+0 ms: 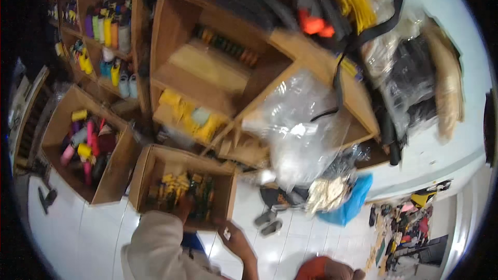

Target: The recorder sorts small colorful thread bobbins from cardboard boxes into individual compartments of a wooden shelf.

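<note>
A cardboard box [232,197] stands on the floor in front of me, holding yellow pieces [175,185] and dark green spool-like pieces [205,199]. My left hand [183,209], below a light beige sleeve, reaches over the near wall into this box. Blur and shadow hide its fingers, so a grip cannot be made out. My right hand [232,236] is at the box's near right corner, with a small white spot on it. Whether its fingers hold the cardboard is unclear.
Left of the box, another carton [111,176] contains colourful thread cones. Wooden shelves [155,72] rise behind, with more cones at left. Clear plastic [301,129] drapes over a compartment at right. Sandals [270,224] and a blue bag [354,199] lie on the tiles. Something orange [324,268] shows at the lower edge.
</note>
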{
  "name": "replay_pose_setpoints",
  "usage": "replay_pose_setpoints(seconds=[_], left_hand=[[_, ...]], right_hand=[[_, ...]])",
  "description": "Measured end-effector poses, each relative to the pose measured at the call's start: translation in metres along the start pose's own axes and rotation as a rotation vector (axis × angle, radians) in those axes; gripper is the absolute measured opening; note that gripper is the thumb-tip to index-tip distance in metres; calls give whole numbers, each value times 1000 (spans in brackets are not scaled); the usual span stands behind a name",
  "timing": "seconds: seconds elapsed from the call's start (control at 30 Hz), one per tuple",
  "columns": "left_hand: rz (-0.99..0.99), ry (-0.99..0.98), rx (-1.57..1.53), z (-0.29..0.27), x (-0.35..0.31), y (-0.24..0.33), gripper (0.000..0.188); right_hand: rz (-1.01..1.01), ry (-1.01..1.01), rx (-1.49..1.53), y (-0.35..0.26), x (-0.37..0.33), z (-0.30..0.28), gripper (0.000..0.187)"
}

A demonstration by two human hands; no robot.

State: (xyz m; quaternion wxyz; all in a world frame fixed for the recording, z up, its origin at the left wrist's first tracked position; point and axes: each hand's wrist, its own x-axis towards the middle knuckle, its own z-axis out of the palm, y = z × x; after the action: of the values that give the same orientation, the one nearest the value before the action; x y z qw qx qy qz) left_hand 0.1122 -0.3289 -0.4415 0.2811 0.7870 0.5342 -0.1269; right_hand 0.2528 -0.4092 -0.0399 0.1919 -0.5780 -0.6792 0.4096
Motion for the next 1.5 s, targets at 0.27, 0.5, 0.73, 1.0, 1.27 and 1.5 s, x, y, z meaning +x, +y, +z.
replay_pose_setpoints(seconds=[0.27, 0.5, 0.73, 1.0, 1.27, 1.5], left_hand=[[80, -378, 116, -77, -23, -13, 34], [85, -225, -327, -151, -83, -22, 43], [140, 164, -1845, -297, -175, -75, 24], [291, 487, -2255, -418, -300, -62, 9], [677, 611, -1968, -468, -351, -51, 14], [518, 832, -1625, -479, -383, -85, 16]], right_hand=[[72, 59, 45, -13, -15, 20, 29], [-24, 57, -124, -19, 12, 28, 27], [-217, 504, -15, -31, 58, 44, 29], [-260, 285, 590, -172, 97, 52, 41], [-568, 282, 820, -268, 118, 49, 44], [-635, 375, 684, -285, 116, 56, 33]])
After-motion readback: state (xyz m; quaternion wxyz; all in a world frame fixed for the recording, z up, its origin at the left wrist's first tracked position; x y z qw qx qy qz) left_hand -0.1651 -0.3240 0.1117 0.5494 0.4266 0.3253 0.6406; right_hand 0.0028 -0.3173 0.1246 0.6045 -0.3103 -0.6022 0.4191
